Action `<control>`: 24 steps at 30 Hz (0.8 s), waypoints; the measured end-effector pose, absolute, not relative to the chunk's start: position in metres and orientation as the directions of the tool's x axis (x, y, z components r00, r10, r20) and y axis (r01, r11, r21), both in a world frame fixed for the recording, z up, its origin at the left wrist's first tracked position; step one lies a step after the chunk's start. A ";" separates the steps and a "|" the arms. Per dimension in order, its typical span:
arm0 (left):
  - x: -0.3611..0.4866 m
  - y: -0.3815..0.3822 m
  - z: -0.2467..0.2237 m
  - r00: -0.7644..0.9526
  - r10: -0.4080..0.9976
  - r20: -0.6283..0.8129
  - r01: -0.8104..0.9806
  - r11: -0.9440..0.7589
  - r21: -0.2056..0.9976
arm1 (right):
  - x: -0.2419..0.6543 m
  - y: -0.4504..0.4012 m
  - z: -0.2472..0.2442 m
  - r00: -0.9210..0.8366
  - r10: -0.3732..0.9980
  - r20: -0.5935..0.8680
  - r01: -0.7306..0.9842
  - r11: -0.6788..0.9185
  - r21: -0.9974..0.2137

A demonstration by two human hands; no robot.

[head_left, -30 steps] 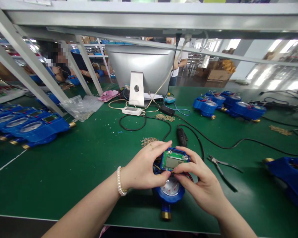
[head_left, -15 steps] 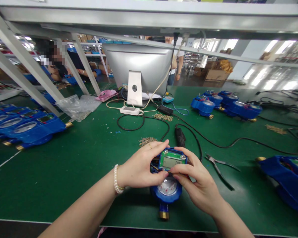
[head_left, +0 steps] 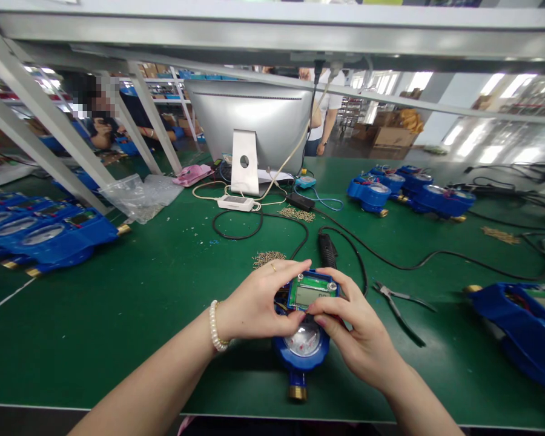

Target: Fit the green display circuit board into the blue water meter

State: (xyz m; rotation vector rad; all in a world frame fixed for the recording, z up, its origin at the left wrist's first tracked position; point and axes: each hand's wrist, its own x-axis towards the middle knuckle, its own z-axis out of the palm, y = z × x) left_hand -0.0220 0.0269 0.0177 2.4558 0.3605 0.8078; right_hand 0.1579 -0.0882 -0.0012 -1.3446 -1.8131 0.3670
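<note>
A blue meter [head_left: 303,357] with a brass end lies near the table's front edge, its round glass dial facing up. Above the dial sits a green circuit board with a grey display [head_left: 309,295]. My left hand [head_left: 266,303] wraps the meter's left side, forefinger along the top of the housing and thumb by the board's lower edge. On the right, my right hand [head_left: 356,324] grips the housing's other side, with thumb and forefinger at the lower edge of the display. Whether a small part is between those fingertips is hidden.
Cutting pliers [head_left: 400,309] and a black-handled tool [head_left: 327,251] lie beyond my right hand. Screw piles [head_left: 269,259], cables, a monitor [head_left: 252,121] and more blue meters [head_left: 45,233] stand around. A person [head_left: 140,118] sits at the back left.
My right thumb and forefinger have shifted slightly at the display's lower edge. The whole view has moved a little. At the back left, the person's hand has risen.
</note>
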 end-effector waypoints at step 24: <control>-0.021 0.029 0.026 0.797 0.456 0.395 0.126 -0.766 0.630 | 0.157 -0.086 -0.008 0.009 0.868 0.497 0.553 0.409 -0.726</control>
